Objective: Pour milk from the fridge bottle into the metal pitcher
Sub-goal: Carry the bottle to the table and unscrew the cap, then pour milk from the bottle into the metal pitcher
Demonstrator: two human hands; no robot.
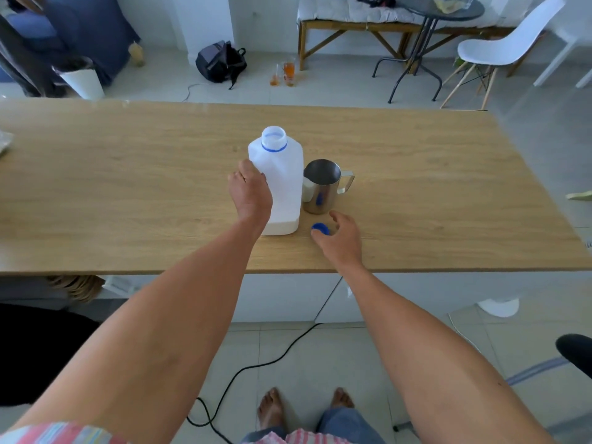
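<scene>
Left hand (pixel 251 190) is wrapping the upright, uncapped bottle (pixel 282 184); pitcher (pixel 321 186) is touching bottle's right side; right hand (pixel 339 237) is spreading over cap (pixel 320 228).

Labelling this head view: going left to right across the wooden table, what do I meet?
Left hand → milk bottle → metal pitcher; the blue cap overlaps the pitcher's span.

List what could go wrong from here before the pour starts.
The milk bottle stands almost touching the metal pitcher, so tilting it may knock the pitcher. Only the left hand grips it, at one side, so it could slip. The blue cap by the right hand could get nudged away.
</scene>
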